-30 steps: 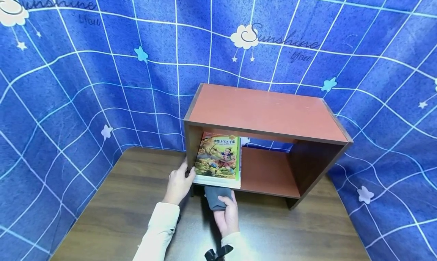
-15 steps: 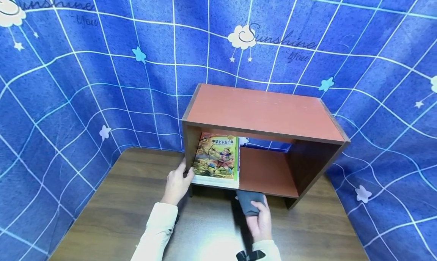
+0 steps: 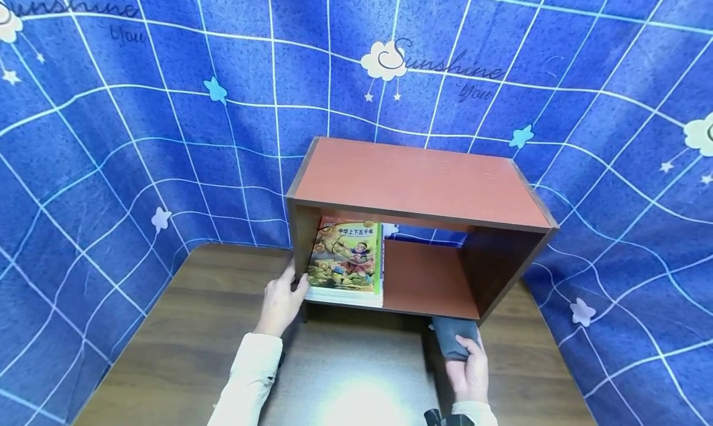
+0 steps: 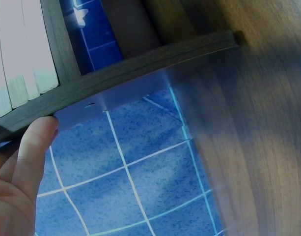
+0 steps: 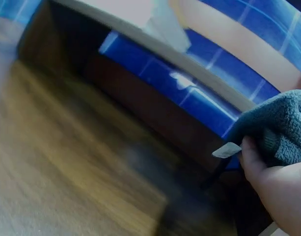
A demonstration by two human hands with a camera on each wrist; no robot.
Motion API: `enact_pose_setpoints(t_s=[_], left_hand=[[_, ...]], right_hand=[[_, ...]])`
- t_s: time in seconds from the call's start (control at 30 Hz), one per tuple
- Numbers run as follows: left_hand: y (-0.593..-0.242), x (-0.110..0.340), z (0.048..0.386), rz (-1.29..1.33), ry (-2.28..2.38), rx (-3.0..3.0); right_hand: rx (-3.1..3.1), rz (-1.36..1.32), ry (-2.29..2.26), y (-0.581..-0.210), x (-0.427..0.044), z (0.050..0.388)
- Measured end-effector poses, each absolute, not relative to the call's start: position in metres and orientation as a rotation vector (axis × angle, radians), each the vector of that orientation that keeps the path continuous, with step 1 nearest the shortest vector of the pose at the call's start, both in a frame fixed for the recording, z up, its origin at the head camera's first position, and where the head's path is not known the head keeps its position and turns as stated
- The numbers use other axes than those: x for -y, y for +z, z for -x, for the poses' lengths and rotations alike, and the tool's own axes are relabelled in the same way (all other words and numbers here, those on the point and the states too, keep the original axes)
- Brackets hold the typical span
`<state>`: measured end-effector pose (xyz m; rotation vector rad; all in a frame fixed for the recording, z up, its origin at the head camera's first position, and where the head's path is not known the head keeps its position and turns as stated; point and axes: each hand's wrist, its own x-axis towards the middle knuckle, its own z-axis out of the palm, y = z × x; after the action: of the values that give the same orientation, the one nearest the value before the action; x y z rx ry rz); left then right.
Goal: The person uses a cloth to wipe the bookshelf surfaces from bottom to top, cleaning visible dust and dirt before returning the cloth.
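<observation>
A small bookshelf (image 3: 423, 181) with a reddish-brown top and dark wood edges stands on the table. My left hand (image 3: 278, 302) holds its left side panel, thumb at the front edge; the other fingers are partly hidden, also in the left wrist view. With fingers and thumb my right hand (image 3: 469, 370) grips a folded grey-blue cloth (image 3: 453, 336) against the front edge of the bottom board, near the right end. Terry texture and a small white label (image 5: 226, 150) show on the cloth in the right wrist view.
Several books (image 3: 345, 259), the nearest with a colourful illustrated cover, fill the shelf's left part. Under everything lies a wooden table (image 3: 211, 302), with strong glare at its front middle. A blue curtain (image 3: 234, 129) with a white grid hangs close behind and at both sides.
My right hand has slid the cloth rightward along the shelf's front edge, from below the books to near the right end. The left hand stays on the side panel. The head view has shifted slightly.
</observation>
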<state>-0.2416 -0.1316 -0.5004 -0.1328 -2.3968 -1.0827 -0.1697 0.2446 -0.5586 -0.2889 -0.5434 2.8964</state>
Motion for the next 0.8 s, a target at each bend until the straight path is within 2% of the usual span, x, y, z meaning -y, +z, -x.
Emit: enact_pose_setpoints(t_s=[0.3,0.8], left_hand=[[-0.499,0.132,0.241,0.132,-1.088,2.415],[-0.502,0.131,0.241,0.121,-1.090,2.403]], right_hand=[[0.648,0.262,2.826,-0.559,-0.227,0.174],[0.653,0.141,2.948,-0.559,-0.114,0.187]])
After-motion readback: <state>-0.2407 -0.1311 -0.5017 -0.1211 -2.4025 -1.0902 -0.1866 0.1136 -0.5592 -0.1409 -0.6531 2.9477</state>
